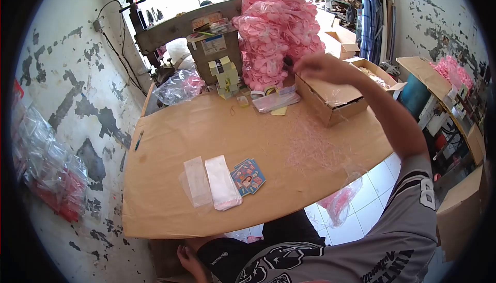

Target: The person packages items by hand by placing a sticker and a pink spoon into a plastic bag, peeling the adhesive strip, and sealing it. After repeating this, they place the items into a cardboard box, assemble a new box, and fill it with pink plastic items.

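Observation:
My right hand is held over the back edge of a brown cardboard box, beside a tall stack of pink bundles in clear plastic. Its fingers are bent and blurred, so whether they hold anything cannot be made out. My left hand is down by my lap below the table's front edge, fingers loosely apart and empty. Nearest it on the table are clear plastic sleeves, a pile of white sleeves and blue printed cards.
Pink strands lie scattered before the box. A pen is at the left edge. Small yellow boxes and flat plastic packs sit at the back. Bagged items hang on the left wall.

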Motion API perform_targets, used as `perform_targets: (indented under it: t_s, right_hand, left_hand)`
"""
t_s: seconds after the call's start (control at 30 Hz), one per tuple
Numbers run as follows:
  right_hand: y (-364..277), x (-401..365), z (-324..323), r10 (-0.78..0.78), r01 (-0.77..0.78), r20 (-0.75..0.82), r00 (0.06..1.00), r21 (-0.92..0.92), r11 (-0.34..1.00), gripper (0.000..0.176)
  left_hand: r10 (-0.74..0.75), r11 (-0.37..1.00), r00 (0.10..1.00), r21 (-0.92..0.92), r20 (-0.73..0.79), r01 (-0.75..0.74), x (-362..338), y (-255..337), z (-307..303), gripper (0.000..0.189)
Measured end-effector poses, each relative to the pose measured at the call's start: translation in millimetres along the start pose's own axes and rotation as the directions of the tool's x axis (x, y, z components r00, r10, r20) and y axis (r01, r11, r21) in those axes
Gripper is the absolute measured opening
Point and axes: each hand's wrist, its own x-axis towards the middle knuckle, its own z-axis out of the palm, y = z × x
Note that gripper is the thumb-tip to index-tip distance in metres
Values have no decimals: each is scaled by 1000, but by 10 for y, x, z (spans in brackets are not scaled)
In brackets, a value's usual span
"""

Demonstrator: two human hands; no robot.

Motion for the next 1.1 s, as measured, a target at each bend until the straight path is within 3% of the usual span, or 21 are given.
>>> perform_targets:
  t_s: [0.1,0.17,0.23,0.3,0.4,0.5,0.53,0.63,0.73,0.83,0.93,1.1]
  right_hand:
    - [300,722,-453,9,-85,-324,946,-221,971,26]
    - [559,1214,-836,-135,-113,-495,859,-439,891,38]
    - [947,1721,-1149,-366,-94,-616,698,-585,805,43]
    - [1021,2132,-1473,-219,-211,-659,720,-509,835,51]
    - [970,2451,-1589,44,-435,-776,629,-305,847,73]
    - [909,2696,-1530,282,-627,-737,614,-239,741,98]
    - [942,2708,-1478,172,-563,-765,621,-283,777,97]
    - [1011,2930,-1258,198,-693,-838,508,-261,672,60]
    - [1158,3016,-1298,366,-722,-686,629,-340,603,62]
    - [1309,3046,-1315,269,-692,-726,632,-374,617,52]
    - [1393,3055,-1339,326,-669,-783,530,-150,728,46]
    - [1658,3163,-1398,336,-650,-860,385,6,760,38]
  left_hand:
    - [-5,1000,996,-3,88,6,-243,354,193,48]
    - [61,977,989,197,138,-87,-423,614,291,55]
    - [74,943,982,309,173,-125,-528,653,310,62]
    - [58,932,982,342,182,-119,-528,565,301,68]
    - [-23,944,982,328,190,-42,-537,555,263,69]
    - [1,961,986,271,169,-47,-531,446,263,69]
    - [3,967,988,253,158,-43,-520,423,267,69]
    - [1,976,992,214,129,-29,-485,360,301,70]
    - [4,978,994,208,113,-28,-424,302,303,70]
    - [28,985,994,169,104,-46,-367,270,334,69]
    - [18,991,994,133,108,-32,-330,236,361,68]
    - [78,979,994,182,71,-90,-260,-133,425,65]
